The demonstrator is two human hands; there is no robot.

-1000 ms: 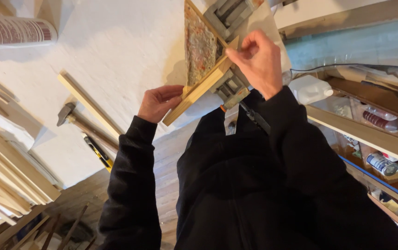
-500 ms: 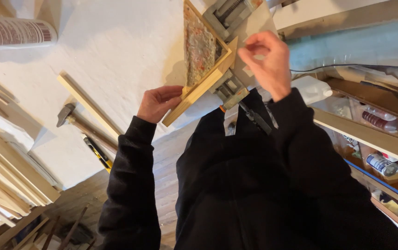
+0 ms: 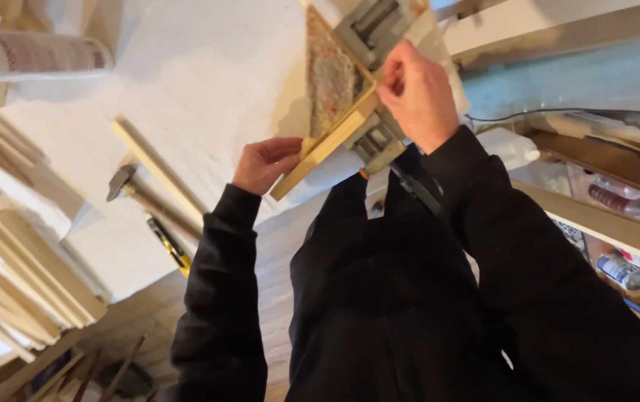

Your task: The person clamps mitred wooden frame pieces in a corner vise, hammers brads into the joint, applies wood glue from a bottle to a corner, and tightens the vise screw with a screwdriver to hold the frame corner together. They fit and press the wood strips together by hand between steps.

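At the worktop's (image 3: pixel 208 74) near edge, the left hand (image 3: pixel 264 164) pinches a wooden strip's (image 3: pixel 327 145) end while the right hand (image 3: pixel 416 93) closes its fingers on the grey clamp (image 3: pixel 372 30).

We see a pale tan wooden strip (image 3: pixel 327 145) framing a panel (image 3: pixel 331 78) mottled in rust red, grey and ochre. The clamp (image 3: pixel 372 30) above it is dull grey metal. Our sleeves and jacket (image 3: pixel 379 298) are plain black. The work surface (image 3: pixel 208 67) is white with a faint rough texture. On it lie a light wood batten (image 3: pixel 154 170), a hammer (image 3: pixel 122 182) with a dark grey head and brown handle, and a yellow and black tool (image 3: pixel 171 246). Stacked slats (image 3: pixel 29 283) are pale beige.
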